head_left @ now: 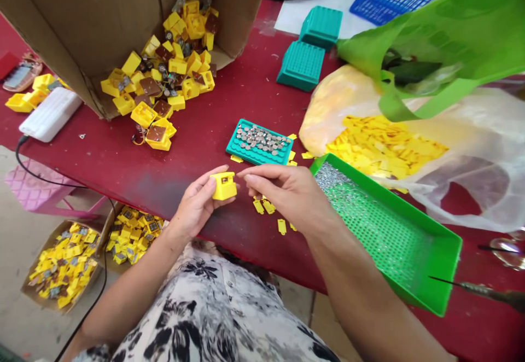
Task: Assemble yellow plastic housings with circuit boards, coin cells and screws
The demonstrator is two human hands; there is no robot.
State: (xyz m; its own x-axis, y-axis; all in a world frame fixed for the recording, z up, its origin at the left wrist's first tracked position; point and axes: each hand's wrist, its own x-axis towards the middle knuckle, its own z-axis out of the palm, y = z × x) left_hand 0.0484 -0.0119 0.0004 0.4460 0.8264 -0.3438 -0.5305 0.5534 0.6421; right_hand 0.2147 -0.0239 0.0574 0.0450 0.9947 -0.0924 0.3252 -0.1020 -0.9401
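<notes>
My left hand (197,200) is closed around a small yellow plastic housing (225,186), which has an opening in its upper side. Just right of it, my right hand (283,187) has its thumb and forefinger pinched together, pointing toward the housing; whatever they hold is too small to make out. Beyond the hands lies a teal tray (235,143) with many small round button cells (262,139) on it. Flat yellow covers (281,226) are scattered on the table under and beside my right hand.
A cardboard box (118,17) on its side spills yellow housings with wires (164,77). To the right stand a green tray (447,263) of small metal screws (334,179) and a plastic bag of yellow covers (385,143). A screwdriver (471,287) overhangs the tray. Filled boxes (65,263) sit below left.
</notes>
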